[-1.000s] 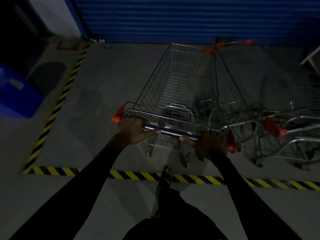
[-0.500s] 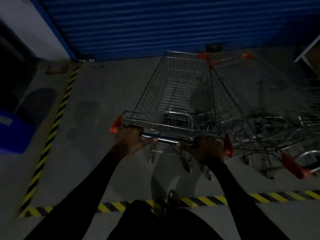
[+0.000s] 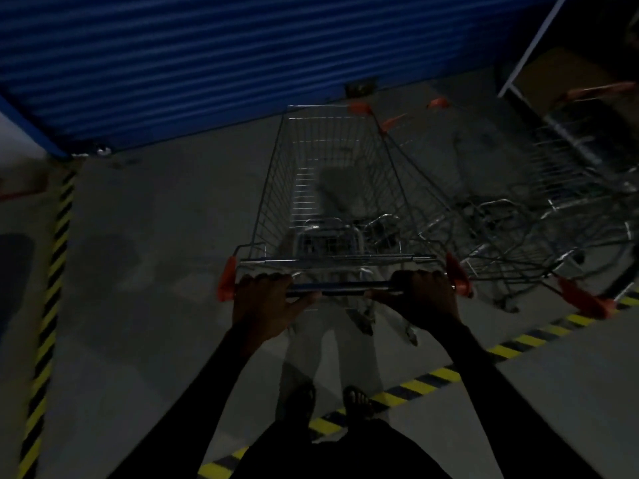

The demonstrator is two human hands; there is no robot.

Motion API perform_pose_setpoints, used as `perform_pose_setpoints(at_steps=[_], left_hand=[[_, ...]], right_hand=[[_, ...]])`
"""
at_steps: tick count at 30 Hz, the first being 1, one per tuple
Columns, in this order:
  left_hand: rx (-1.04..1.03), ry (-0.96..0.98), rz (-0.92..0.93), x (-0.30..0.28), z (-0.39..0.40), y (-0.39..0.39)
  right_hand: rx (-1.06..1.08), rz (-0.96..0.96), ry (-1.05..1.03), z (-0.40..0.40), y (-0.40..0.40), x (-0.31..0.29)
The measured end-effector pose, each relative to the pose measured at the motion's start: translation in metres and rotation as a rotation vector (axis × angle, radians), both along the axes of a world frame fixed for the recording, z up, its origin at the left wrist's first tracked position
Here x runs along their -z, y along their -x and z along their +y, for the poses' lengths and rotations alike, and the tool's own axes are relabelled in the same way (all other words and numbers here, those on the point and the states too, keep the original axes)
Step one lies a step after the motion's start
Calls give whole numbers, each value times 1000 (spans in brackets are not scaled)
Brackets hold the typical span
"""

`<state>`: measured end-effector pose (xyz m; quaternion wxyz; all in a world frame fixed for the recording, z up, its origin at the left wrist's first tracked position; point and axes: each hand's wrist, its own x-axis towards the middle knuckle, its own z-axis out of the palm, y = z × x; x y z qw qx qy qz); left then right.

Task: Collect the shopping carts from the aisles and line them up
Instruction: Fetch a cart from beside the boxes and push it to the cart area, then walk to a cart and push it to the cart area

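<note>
cart (image 3: pixel 332 188) on concrete floor (image 3: pixel 155 271), shutter (image 3: pixel 207 57) ahead

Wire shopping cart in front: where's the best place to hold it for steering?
Grip the horizontal handle bar from behind, at the person's side, hands near its orange end caps. As the left hand and right hand do, a wide hold probably steers better.

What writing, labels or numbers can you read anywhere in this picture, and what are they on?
None can be read.
Cart held by the left hand and right hand: no legible label; its handle is too dark to tell.
Blue shutter: no text visible.
Floor stripes: yellow and black hazard bands only, no words.
Carts on the right: blurred, nothing readable.
</note>
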<state>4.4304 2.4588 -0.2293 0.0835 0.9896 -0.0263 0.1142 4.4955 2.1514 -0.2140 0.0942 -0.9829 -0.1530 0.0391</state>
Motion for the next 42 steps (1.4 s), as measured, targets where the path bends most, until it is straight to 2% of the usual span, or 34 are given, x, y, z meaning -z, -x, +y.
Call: perform_pose_setpoints(at_steps=[3,8,11,15,19,23,28,35,42], left_hand=[[111,60,80,-1,7,-6],[295,244,175,1,4,-18],[368,256,121,5,-14,-22],[462,252,-1,-3,-53,-20],[623,370,-112,-11,-99,-9],[807,312,58,-17,-161,9],[1097,178,234,-22,-251,54],[1469,115,225,-36,-384,142],[1836,88,242,-44,-501,257]], right_hand=[[62,-22,-106,7,15,0],[173,-71,-145,23,37,3],[214,-61,-189,31,56,0],[309,43,-283,23,89,-15],[547,176,-374,-13,136,-23],[784,173,-427,-63,202,-24],[1121,36,-536,-118,305,-27],[1545,-180,-644,-171,448,-18],[1941,-350,-630,-184,579,-21]])
